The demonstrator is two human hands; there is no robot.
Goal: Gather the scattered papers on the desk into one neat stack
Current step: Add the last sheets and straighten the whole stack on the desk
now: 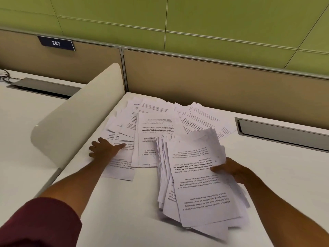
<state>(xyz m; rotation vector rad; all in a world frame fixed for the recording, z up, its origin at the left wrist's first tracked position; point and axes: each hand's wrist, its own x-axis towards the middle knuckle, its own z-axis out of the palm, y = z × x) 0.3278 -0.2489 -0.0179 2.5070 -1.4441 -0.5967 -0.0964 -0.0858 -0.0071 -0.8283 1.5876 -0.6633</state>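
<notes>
My right hand [229,171] grips a thick, uneven bundle of printed papers [199,184] by its right edge, thumb on top, holding it just above the white desk [124,211]. Its sheets are fanned and misaligned. Further back, several loose printed sheets [156,129] lie scattered and overlapping toward the partition corner. My left hand [105,148] lies flat on the left part of that scatter, fingers spread, thumb pointing right onto a sheet.
A curved cream divider [76,118] rises just left of my left hand. A beige partition wall [213,81] closes the back, with a "247" sign [56,43]. Grey cable trays [284,132] sit at right and far left.
</notes>
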